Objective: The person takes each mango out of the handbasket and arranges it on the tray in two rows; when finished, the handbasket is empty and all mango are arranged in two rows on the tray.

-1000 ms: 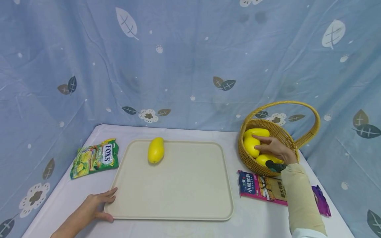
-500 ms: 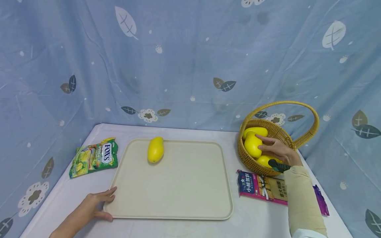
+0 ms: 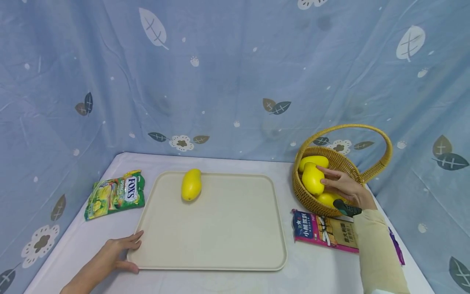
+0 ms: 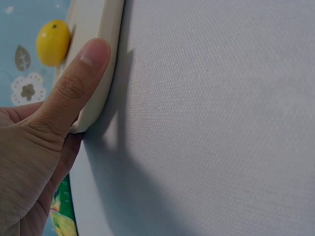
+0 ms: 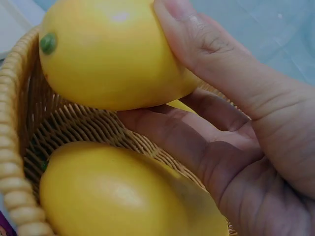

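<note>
A yellow mango (image 3: 313, 179) is held up by my right hand (image 3: 343, 185) inside the wicker basket (image 3: 300, 195). The right wrist view shows the thumb on one side of the mango (image 5: 113, 54) and the fingers beneath it. Another mango (image 5: 113, 191) lies below in the basket, and a third mango (image 3: 313, 162) rests behind the held one. My left hand (image 3: 116, 254) holds the near left corner of the beige tray (image 3: 227, 232), thumb along its front edge and fingers at its left side. One mango (image 3: 191, 185) lies on the tray's far left part.
A green FOX'S candy bag (image 3: 116, 194) lies left of the tray. In front of the basket is a pasta packet (image 3: 323, 232), and a purple packet (image 3: 397, 247) shows partly behind the right sleeve. The basket's tall handle (image 3: 346, 125) arches over it. Blue curtain surrounds the table.
My right hand has gripped the mango and lifted it slightly within the basket, tilting it more upright. The left hand has stayed at the tray corner.
</note>
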`<state>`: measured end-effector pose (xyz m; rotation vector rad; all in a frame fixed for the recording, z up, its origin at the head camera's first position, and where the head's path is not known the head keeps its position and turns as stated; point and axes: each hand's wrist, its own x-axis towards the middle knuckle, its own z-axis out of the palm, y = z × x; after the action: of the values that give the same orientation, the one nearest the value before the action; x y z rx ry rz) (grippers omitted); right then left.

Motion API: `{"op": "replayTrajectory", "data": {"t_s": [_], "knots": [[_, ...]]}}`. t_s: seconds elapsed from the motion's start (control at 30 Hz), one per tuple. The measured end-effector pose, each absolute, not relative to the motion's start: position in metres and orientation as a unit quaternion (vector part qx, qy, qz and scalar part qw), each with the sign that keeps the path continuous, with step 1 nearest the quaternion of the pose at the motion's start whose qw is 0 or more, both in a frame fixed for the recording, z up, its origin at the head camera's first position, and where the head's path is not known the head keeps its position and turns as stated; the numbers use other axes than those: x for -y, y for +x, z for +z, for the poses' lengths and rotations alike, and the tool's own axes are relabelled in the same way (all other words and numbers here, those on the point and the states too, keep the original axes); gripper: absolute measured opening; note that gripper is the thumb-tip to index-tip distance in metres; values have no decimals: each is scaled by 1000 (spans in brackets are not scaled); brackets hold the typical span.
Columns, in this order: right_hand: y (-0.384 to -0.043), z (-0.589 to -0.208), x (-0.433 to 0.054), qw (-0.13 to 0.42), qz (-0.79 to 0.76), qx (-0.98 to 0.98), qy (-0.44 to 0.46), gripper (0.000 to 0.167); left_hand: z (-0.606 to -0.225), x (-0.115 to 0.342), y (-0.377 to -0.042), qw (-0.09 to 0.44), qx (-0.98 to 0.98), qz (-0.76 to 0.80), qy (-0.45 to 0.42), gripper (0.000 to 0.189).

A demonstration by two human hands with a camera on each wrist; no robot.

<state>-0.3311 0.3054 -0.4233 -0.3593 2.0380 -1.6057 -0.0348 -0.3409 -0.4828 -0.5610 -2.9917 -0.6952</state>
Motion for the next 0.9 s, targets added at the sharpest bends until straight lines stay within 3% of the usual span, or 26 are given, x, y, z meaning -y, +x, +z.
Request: {"op": "replayTrajectory", "data": {"t_s": [0.17, 0.63, 0.9], "knots": [[-328, -425, -307, 236, -586, -762, -144, 59, -481, 340, -34, -5, 961, -219, -170, 74], [-307, -420, -305, 204, -645, -717, -165, 54, -489, 346, -35, 47, 951, -222, -209, 72], [-293, -413, -302, 223, -702, -654, -175, 49, -489, 346, -34, 34, 953, -218, -208, 71]]}}
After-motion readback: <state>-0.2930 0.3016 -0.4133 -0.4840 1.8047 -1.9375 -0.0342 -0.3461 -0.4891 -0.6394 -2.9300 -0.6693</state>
